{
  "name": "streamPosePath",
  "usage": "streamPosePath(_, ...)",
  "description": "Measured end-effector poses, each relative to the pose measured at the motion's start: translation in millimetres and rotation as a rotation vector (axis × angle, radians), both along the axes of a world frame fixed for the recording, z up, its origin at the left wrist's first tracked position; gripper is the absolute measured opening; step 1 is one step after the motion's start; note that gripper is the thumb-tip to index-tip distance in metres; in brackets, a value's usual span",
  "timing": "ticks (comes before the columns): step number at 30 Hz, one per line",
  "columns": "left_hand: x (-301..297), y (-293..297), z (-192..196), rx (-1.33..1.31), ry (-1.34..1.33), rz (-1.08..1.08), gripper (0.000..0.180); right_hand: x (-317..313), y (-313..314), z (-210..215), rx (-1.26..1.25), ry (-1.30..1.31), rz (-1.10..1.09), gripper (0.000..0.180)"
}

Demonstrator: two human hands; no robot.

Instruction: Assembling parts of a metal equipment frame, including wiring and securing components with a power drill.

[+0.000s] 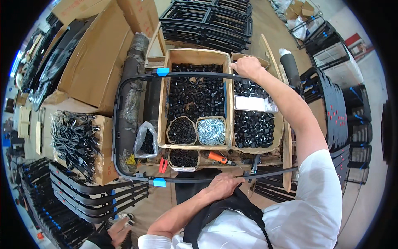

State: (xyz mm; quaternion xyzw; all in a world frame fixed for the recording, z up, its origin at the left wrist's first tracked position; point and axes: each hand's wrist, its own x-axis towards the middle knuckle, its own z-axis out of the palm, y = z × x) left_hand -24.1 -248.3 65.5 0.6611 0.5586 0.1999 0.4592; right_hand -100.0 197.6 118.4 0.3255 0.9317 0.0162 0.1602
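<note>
A large black frame [190,74] with rounded corners lies across the work area, blue tape [163,72] on its far bar and another blue piece [159,181] on its near bar. My left hand [223,185] is closed round the near bar, close to my body. Stretched forward, my right hand [248,67] is closed at the far bar, by the rim of a wooden box [164,120]; its fingertips are partly hidden. Inside the frame's outline, that box holds black caps [199,89], a tub of dark screws [181,130] and a tub of silver screws [211,130].
Right of the box, a carton [277,143] holds black knobs and a white packet [251,103]. Red-handled pliers [163,165] and an orange screwdriver [217,157] lie nearer me. Coiled cables [74,135] are at left. Another person's hand [119,230] shows at lower left. Frames [207,20] are stacked ahead.
</note>
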Motion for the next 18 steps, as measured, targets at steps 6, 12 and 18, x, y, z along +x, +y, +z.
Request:
streamPosePath(6,11.2,7.8,-5.4,-0.049,-0.120,0.016,0.023,0.2,7.3,-11.5,0.057,-0.024,0.069,0.054)
streamPosePath(12,16.5,3.2,-23.9,-0.034,-0.182,0.113,0.026,6.7,2.0,-15.5,0.078,0.070,0.173,0.064)
streamPosePath(18,-2.5,9.3,-4.6,-0.094,-0.198,0.055,0.030,-3.4,-2.1,-9.6,0.121,0.041,0.067,0.053)
